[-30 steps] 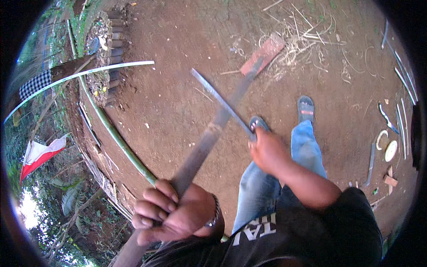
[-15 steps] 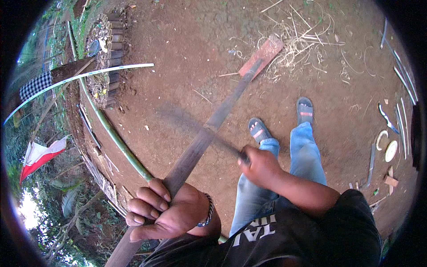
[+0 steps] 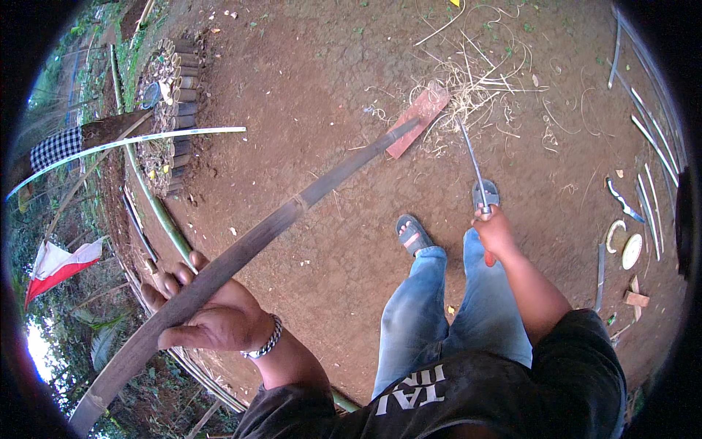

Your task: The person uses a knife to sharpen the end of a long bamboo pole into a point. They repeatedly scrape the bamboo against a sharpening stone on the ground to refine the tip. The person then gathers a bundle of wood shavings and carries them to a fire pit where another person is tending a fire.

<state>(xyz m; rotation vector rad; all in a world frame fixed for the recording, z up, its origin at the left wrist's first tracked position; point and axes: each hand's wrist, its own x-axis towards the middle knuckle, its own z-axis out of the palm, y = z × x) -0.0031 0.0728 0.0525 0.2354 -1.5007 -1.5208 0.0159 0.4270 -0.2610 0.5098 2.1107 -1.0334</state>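
Observation:
My left hand (image 3: 230,318) is palm up under a long dark split bamboo pole (image 3: 256,238), which lies across the palm with the fingers loosely curled beneath and the thumb along its near side. The pole slants from the lower left to a flat reddish block (image 3: 412,129) on the ground, where its far end rests. In my right hand (image 3: 496,228) is a machete (image 3: 472,159) with an orange-red handle; its long narrow blade points away from me, apart from the pole. The blade tip reaches the heap of thin pale shavings (image 3: 482,91).
Pale strips (image 3: 653,139), a white-and-blue knife (image 3: 624,200), a round pale disc (image 3: 632,252) and a wooden cross piece (image 3: 636,298) lie at the right. A green bamboo pole (image 3: 164,223), a row of upright bamboo stubs (image 3: 184,95) and a red-and-white flag (image 3: 64,267) stand left.
My right hand has swung the machete away from the pole toward the far right. My left hand has shifted left and its fingers have loosened; the pole lies at a flatter slant.

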